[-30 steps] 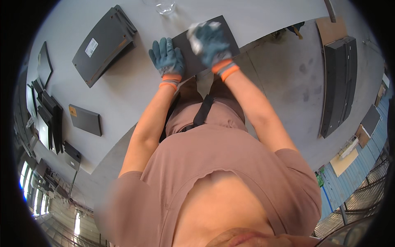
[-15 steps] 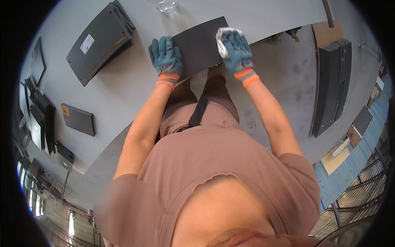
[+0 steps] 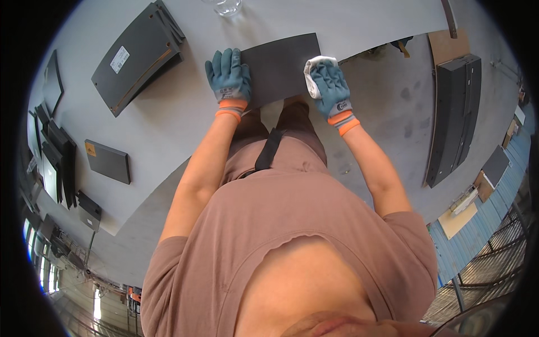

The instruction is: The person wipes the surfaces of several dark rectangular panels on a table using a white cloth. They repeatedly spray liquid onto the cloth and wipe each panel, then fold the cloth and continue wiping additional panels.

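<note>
A dark grey flat panel [image 3: 281, 67] lies at the near edge of the table, in front of my body. Over its left edge rests my left hand [image 3: 229, 76], in a blue-green coated glove with an orange cuff, fingers stretched and holding nothing. My right hand [image 3: 331, 84], gloved alike, presses a folded white cloth [image 3: 310, 78] at the panel's right edge. The cloth shows around the fingertips and along the hand's left side; the palm hides the rest of it.
A stack of dark panels [image 3: 135, 59] with a white label lies left on the grey table [image 3: 163, 132]. A smaller dark board [image 3: 108, 162] is nearer. A clear glass [image 3: 227, 7] stands at the far edge. More dark panels [image 3: 455, 118] sit at right, beyond the floor gap.
My right hand and the cloth have moved slightly right and toward me along the panel's right edge. The panel has shifted a little to the right; my left hand stays on its left edge.
</note>
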The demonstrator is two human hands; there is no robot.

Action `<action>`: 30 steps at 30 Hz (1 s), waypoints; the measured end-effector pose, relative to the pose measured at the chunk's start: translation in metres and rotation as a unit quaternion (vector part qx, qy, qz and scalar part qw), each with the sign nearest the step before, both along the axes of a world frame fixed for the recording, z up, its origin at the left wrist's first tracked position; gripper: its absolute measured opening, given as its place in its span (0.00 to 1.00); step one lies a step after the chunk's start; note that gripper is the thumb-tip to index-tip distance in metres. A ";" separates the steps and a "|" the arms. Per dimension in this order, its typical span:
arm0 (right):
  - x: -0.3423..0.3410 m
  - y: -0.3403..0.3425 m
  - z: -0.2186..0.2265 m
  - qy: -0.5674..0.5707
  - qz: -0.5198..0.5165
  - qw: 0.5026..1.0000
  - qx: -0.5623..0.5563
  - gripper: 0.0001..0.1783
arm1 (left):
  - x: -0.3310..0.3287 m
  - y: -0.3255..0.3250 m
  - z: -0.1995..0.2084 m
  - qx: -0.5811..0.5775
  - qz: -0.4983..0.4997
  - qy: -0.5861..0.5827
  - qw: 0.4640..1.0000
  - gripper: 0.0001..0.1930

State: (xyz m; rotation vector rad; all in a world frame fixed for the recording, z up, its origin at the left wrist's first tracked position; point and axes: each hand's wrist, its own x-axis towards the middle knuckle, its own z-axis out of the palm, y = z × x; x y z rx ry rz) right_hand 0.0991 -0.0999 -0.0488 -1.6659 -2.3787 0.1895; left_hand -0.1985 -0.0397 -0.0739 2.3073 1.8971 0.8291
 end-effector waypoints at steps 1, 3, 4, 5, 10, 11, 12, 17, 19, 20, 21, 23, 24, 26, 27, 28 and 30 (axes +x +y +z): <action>0.000 0.000 -0.002 0.003 -0.002 1.000 0.006 0.26 | -0.001 0.001 0.000 0.003 -0.005 -0.007 1.000 0.22; -0.005 0.004 0.001 0.009 -0.009 1.000 0.019 0.27 | -0.003 0.001 -0.002 0.012 -0.021 -0.016 1.000 0.22; -0.008 0.015 -0.003 0.009 -0.008 1.000 0.017 0.29 | -0.005 0.002 -0.003 0.017 -0.029 -0.019 0.999 0.22; -0.014 0.029 -0.006 0.013 -0.023 1.000 0.013 0.32 | -0.006 0.002 -0.005 0.023 -0.039 -0.021 0.999 0.22; -0.032 0.088 -0.004 0.011 -0.049 0.998 0.032 0.33 | -0.002 0.006 -0.004 0.011 -0.034 -0.011 0.999 0.22; -0.031 0.080 -0.003 0.021 -0.040 0.998 0.041 0.33 | -0.001 0.003 -0.003 0.001 -0.025 -0.010 1.000 0.23; -0.025 0.062 -0.001 0.029 -0.032 0.998 0.049 0.33 | -0.001 0.002 -0.002 0.000 -0.024 -0.009 1.000 0.23; -0.010 -0.040 0.005 0.008 -0.049 0.999 0.004 0.26 | -0.003 0.002 -0.003 0.002 -0.023 -0.008 1.000 0.23; -0.012 -0.044 0.006 0.037 -0.061 0.997 0.009 0.26 | -0.002 -0.001 -0.002 -0.004 -0.022 -0.010 1.000 0.23; -0.013 -0.044 0.007 0.051 -0.071 0.996 0.013 0.26 | -0.001 0.001 -0.002 -0.006 -0.026 -0.011 1.000 0.22; -0.014 -0.045 0.007 0.054 -0.074 0.996 0.022 0.26 | -0.001 0.003 -0.001 0.002 -0.031 -0.006 1.000 0.22; -0.014 -0.047 0.006 0.061 -0.077 0.995 0.036 0.25 | 0.000 0.005 0.000 0.016 -0.038 0.006 0.999 0.21; -0.015 -0.050 0.008 0.056 -0.079 0.995 0.035 0.25 | 0.000 0.005 0.000 0.015 -0.034 0.003 0.999 0.21; -0.017 -0.058 0.013 0.045 -0.079 0.995 0.031 0.24 | 0.001 0.003 0.000 0.012 -0.025 -0.003 1.000 0.21; -0.017 -0.061 0.012 0.044 -0.083 0.995 0.027 0.23 | 0.000 0.002 -0.002 0.008 -0.027 -0.005 1.000 0.21; -0.018 -0.065 0.010 0.042 -0.086 0.995 0.023 0.23 | -0.001 0.002 -0.003 0.005 -0.028 -0.006 1.000 0.22; -0.021 -0.064 0.013 0.046 -0.091 0.995 0.012 0.23 | -0.002 -0.001 -0.004 0.000 -0.031 -0.005 1.000 0.23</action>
